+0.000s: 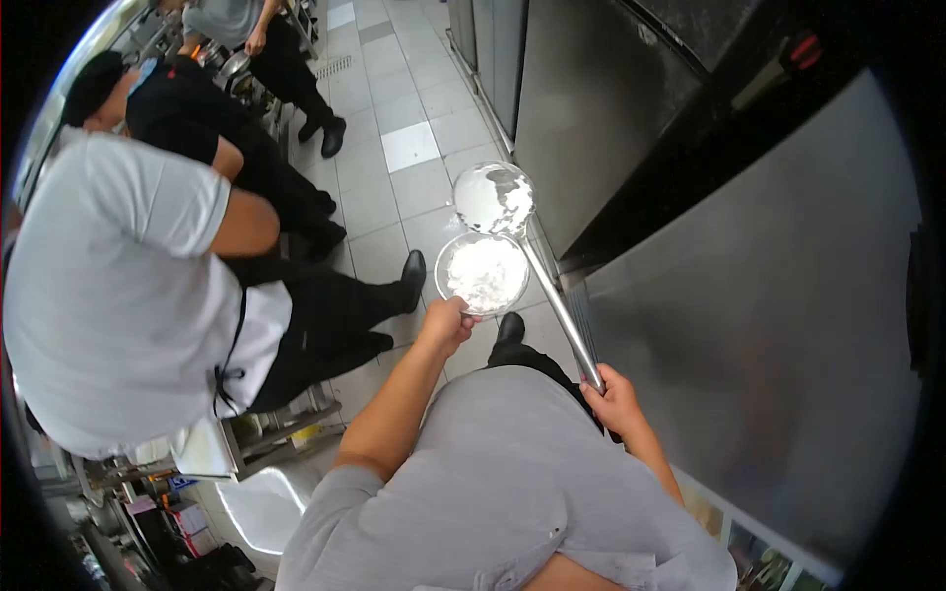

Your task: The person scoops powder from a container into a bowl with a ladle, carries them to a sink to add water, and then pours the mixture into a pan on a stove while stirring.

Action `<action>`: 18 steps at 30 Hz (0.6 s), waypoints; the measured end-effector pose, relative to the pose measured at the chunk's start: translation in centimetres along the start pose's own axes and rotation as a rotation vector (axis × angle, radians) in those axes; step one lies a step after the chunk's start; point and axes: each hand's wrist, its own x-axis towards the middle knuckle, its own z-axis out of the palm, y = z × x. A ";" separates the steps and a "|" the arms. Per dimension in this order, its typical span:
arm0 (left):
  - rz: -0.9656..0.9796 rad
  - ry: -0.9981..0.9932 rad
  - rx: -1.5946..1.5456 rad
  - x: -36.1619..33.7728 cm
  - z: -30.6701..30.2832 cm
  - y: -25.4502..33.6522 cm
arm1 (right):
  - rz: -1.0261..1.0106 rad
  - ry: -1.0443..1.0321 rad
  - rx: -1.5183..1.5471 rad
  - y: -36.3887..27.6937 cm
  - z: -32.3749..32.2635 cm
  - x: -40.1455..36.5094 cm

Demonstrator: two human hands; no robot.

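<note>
A round bowl (483, 273) with white, lumpy contents is held at its near rim by my left hand (448, 326), the fingers closed on the edge. Just beyond it, a large round ladle (493, 198) is partly coated in something white. Its long metal handle (563, 317) slants down to the right, and my right hand (614, 398) is wrapped round the end. The ladle's head is right at the bowl's far rim; whether the two touch is hard to tell.
Large metal doors (759, 325) stand close on the right, with a dark handle. Co-workers stand at counters on the left, the nearest person (128, 286) in a white shirt and apron. Below lies a tiled floor (379, 236). A white bin (264, 507) is at the lower left.
</note>
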 end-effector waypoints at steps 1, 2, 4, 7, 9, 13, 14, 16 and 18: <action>-0.063 0.018 0.007 1.4 1.0 0.8 | -0.002 0.025 -0.073 -0.3 -1.0 1.7; -0.122 0.034 0.012 3.3 2.4 2.6 | -0.009 0.052 -0.148 -1.3 -2.3 4.1; -0.120 0.057 0.015 6.9 5.8 6.6 | -0.077 0.086 -0.164 -3.3 -4.5 9.0; -0.098 0.063 -0.006 12.9 9.4 11.8 | -0.094 0.107 -0.239 -7.8 -7.1 16.5; -0.119 0.070 -0.058 16.7 10.3 14.1 | -0.067 0.115 -0.255 -10.1 -7.6 19.7; -0.105 0.066 -0.090 24.5 12.6 22.9 | -0.054 0.060 -0.018 -14.1 -8.2 30.7; -0.056 0.088 -0.100 26.6 12.9 25.0 | -0.023 0.041 0.047 -15.6 -8.2 33.2; -0.050 0.125 -0.049 30.2 12.7 28.5 | 0.015 0.021 0.068 -17.4 -8.1 37.2; -0.017 0.114 -0.056 35.3 12.1 31.9 | 0.042 0.014 0.082 -18.9 -7.5 42.2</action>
